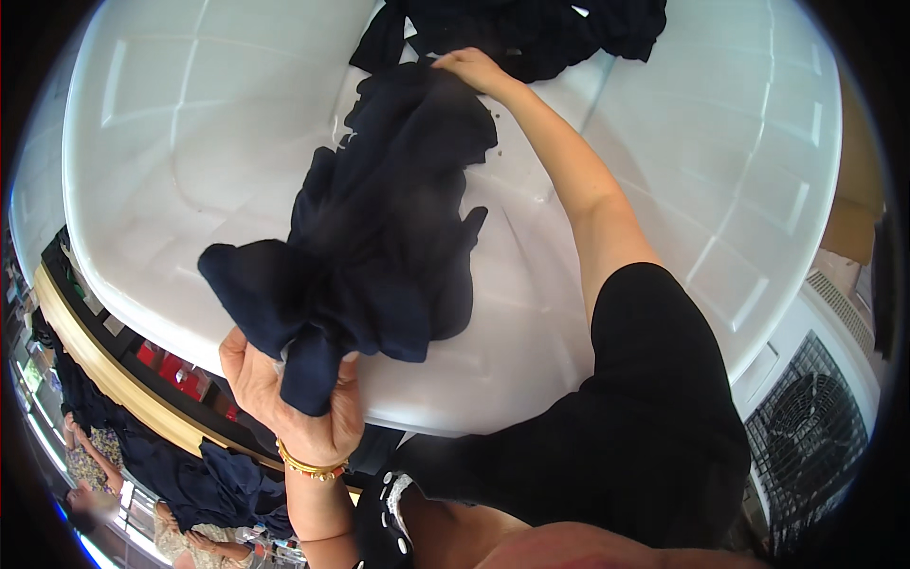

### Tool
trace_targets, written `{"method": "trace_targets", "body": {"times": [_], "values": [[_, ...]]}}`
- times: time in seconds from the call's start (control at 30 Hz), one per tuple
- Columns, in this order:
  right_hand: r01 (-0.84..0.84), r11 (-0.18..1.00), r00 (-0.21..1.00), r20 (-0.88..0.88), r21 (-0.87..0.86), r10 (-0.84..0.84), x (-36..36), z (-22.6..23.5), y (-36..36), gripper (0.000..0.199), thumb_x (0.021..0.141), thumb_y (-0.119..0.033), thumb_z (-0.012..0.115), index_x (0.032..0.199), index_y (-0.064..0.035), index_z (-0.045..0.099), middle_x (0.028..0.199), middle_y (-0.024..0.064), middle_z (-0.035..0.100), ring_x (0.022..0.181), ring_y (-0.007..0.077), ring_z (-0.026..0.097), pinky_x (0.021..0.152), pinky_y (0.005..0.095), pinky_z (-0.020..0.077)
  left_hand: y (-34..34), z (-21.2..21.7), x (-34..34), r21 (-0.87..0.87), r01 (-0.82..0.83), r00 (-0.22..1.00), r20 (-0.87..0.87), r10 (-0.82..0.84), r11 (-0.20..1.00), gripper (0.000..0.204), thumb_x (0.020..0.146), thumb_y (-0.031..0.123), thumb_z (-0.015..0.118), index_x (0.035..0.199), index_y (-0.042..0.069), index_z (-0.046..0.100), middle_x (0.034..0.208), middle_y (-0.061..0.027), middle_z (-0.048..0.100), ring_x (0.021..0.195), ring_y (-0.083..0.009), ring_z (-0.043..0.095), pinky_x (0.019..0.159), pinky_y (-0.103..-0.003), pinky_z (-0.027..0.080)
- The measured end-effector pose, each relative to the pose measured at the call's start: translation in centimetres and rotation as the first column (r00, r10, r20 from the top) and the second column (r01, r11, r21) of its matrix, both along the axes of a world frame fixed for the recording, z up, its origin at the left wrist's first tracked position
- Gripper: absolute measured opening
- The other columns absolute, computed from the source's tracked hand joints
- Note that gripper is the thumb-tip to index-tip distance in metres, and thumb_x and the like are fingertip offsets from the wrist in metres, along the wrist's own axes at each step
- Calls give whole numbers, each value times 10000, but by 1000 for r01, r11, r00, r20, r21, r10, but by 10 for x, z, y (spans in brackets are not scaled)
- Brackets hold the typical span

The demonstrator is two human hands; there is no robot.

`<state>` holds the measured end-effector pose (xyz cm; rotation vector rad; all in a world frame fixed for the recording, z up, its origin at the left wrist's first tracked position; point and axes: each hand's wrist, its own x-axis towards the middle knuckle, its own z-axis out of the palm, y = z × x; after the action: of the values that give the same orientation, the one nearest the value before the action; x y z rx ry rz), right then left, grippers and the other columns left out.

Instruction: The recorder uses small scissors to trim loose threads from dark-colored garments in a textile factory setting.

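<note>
A dark navy garment [379, 209] stretches across the white glossy table [237, 190], from its near edge toward the far side. At the near end my left hand [294, 389] is closed around a bunched part of the cloth, with a loose flap hanging over the palm. My right hand [469, 71] reaches far out, its fingers pinched together at the garment's far end. Folds hide the garment's exact kind. Just beyond my right hand lies a heap of dark clothing [540, 38] with small white bits showing.
At the lower right stands a white fan unit [806, 417] with a dark grille. Left of the table runs a wooden-edged bench [114, 370] with more dark cloth [171, 465] along it. Other people [95, 455] are at the lower left. Small dark specks dot the tabletop.
</note>
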<state>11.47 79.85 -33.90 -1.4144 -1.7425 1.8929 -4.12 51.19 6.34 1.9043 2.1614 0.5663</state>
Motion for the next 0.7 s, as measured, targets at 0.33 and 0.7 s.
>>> {"method": "trace_targets", "body": {"times": [0.33,0.7], "values": [[538,843,800,313,4,-512,69,-30,77,440,932,-287,553,1348,-149,518,1355,65,515,1184,224,544,781,368,535,-3,5,-5,-108,29,999,34,-25,994,247,798,140,638,1032,65,658,1181,-143,637,1113,-366,554,983,-457,375],[203,969,892,-380,-143,-243,9,79,12,312,909,-78,448,1133,63,614,1176,125,647,1051,184,612,805,258,452,16,2,6,-118,-114,993,-28,111,986,366,642,158,678,994,57,665,1194,-120,634,875,-250,525,813,-344,397]]}}
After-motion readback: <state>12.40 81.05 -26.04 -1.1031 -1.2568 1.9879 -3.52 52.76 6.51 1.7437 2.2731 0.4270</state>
